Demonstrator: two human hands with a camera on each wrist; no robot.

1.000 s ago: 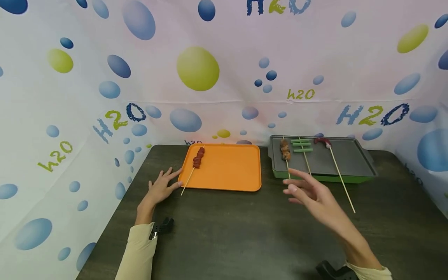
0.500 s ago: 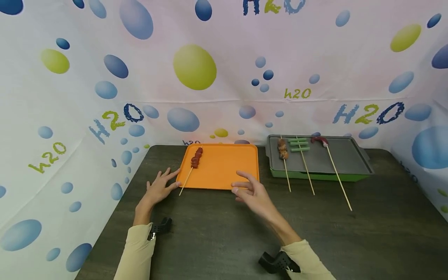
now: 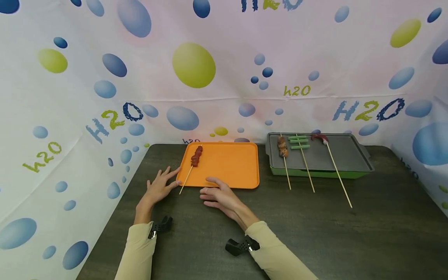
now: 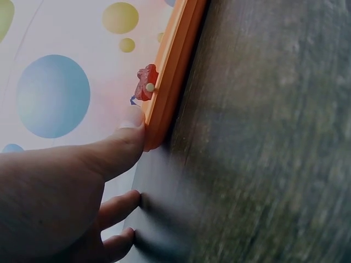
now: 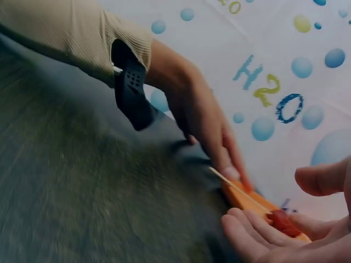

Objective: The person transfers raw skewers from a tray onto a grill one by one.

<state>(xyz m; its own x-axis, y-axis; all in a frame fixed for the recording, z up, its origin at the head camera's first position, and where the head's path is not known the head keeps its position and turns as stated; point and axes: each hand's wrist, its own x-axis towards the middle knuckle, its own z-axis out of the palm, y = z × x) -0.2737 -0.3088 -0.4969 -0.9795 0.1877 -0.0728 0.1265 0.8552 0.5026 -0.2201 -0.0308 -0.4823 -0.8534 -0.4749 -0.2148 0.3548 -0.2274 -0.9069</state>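
Note:
My left hand [image 3: 159, 189] rests at the left edge of an orange tray [image 3: 231, 165], fingers spread and the thumb touching its rim; the left wrist view shows the thumb [image 4: 131, 123] against the tray's corner. On the tray's left side lies a skewer of reddish-brown meat pieces [image 3: 196, 156], its bare stick reaching over the front rim. My right hand [image 3: 222, 198] hovers by the tray's front edge with nothing in it, fingers loosely extended toward that stick. In the right wrist view, the meat skewer [image 5: 282, 222] appears just beyond the right fingers.
Right of the tray stands a grey-topped green grill [image 3: 346, 155]. It bears a browned meat skewer [image 3: 282, 147], a green vegetable skewer [image 3: 299, 142] and a dark red curled skewer [image 3: 320, 138], sticks overhanging the front. A dark table [image 3: 315, 233] lies beneath; a patterned curtain [image 3: 227, 46] hangs behind.
My right hand has moved left, from in front of the grill to the front edge of the orange tray. The left hand has stayed at the tray. The skewers lie where they were.

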